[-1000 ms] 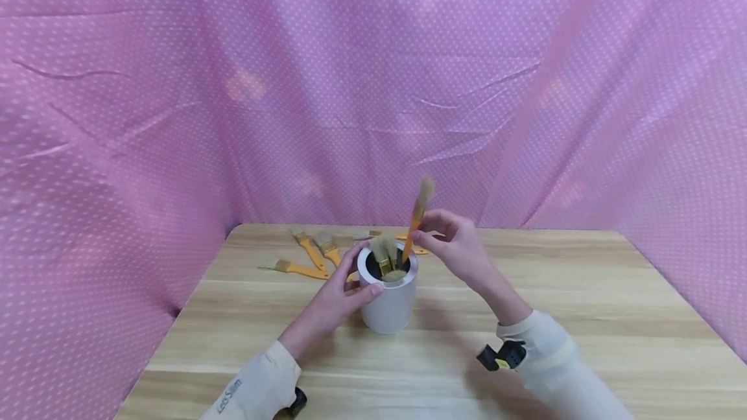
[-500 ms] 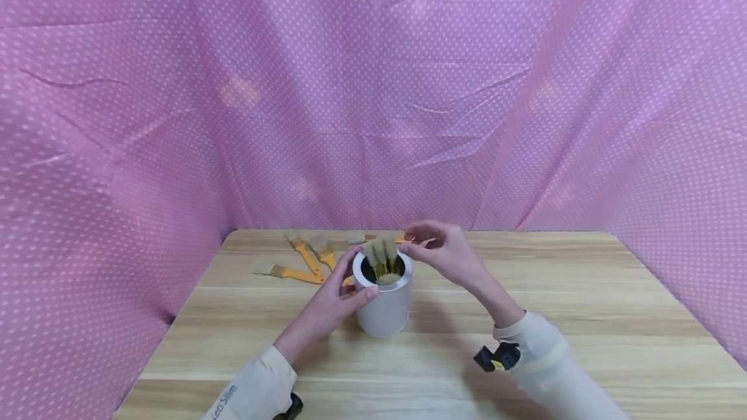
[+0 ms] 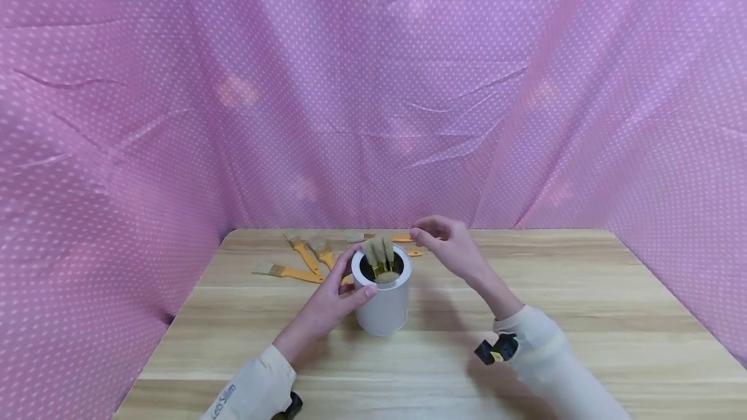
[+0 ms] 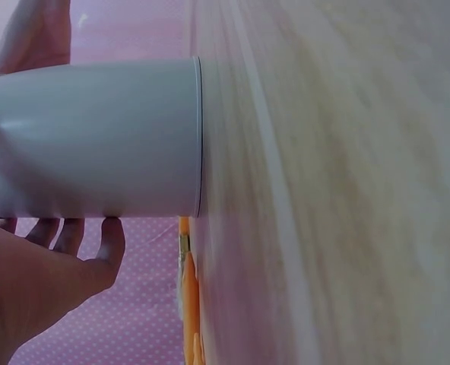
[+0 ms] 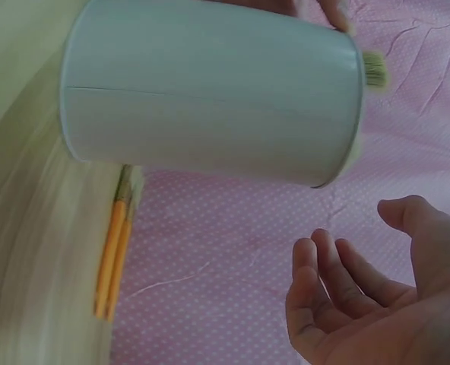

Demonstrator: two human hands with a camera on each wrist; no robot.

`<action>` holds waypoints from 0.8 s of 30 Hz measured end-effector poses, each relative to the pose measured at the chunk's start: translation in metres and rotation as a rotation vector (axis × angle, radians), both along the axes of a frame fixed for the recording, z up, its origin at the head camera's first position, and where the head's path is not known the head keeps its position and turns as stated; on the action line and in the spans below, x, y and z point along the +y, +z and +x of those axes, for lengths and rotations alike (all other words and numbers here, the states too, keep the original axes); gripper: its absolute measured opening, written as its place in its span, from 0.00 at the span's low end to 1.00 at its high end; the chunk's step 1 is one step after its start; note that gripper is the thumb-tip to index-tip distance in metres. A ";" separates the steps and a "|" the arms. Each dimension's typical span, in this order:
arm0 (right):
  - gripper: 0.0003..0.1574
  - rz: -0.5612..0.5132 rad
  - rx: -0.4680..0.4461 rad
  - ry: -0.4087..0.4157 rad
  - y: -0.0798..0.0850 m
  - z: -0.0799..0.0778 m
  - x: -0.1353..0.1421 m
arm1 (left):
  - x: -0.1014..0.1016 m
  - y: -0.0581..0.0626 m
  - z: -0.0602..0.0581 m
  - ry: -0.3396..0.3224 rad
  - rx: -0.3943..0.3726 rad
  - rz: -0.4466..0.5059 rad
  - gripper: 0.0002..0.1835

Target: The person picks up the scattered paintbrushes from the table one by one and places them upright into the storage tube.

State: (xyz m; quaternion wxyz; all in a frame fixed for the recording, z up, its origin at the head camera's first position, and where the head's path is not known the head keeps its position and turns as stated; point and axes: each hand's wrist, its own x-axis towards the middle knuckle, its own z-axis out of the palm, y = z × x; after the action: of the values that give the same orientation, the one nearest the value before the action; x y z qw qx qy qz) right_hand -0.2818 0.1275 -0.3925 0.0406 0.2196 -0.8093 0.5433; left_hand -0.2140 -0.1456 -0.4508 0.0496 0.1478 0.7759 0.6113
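Observation:
A white cylindrical can [image 3: 382,310] stands upright on the table, with several paintbrushes [image 3: 380,256] in it, bristles up. My left hand [image 3: 331,303] holds the can by its left side near the rim, thumb at the front and fingers behind. The left wrist view shows those fingers [image 4: 112,242] against the can's wall. Right of the rim, my right hand [image 3: 452,245] hovers apart from the can, holding nothing. Its fingers [image 5: 339,277] are loosely bent, thumb apart from them, in the right wrist view. The brush handles inside the can are hidden.
Left of and behind the can lie several orange-handled brushes, among them a flat one [image 3: 294,273] at the left and another [image 3: 306,255] farther back. Behind the can, more brush handles [image 3: 403,238] lie near the table's back edge. A pink dotted cloth [image 3: 373,115] hangs beyond.
The brush that my right hand held above the can has gone down into it among the others. The right hand has let go and moved slightly right. My left hand stays on the can.

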 end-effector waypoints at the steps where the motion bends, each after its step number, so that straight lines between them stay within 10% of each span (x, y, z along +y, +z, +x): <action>1: 0.23 -0.005 -0.008 0.000 -0.001 -0.001 0.000 | 0.000 0.000 0.000 0.005 -0.002 -0.001 0.49; 8: 0.23 0.027 -0.042 0.075 -0.007 0.000 0.000 | 0.000 0.003 0.003 0.014 -0.009 -0.010 0.47; 16: 0.56 0.162 -0.079 0.460 -0.009 0.014 0.003 | -0.012 0.010 0.000 -0.047 -0.041 -0.071 0.46; 24: 0.58 0.145 -0.015 0.368 -0.021 0.019 -0.005 | -0.044 0.022 -0.010 -0.180 0.108 -0.184 0.52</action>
State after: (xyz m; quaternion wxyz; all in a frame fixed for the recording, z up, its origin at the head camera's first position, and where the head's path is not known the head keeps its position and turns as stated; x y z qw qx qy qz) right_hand -0.2624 0.1220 -0.4136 -0.0813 0.3621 -0.7927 0.4836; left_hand -0.2244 -0.1891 -0.4288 0.0757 0.2445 0.8137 0.5219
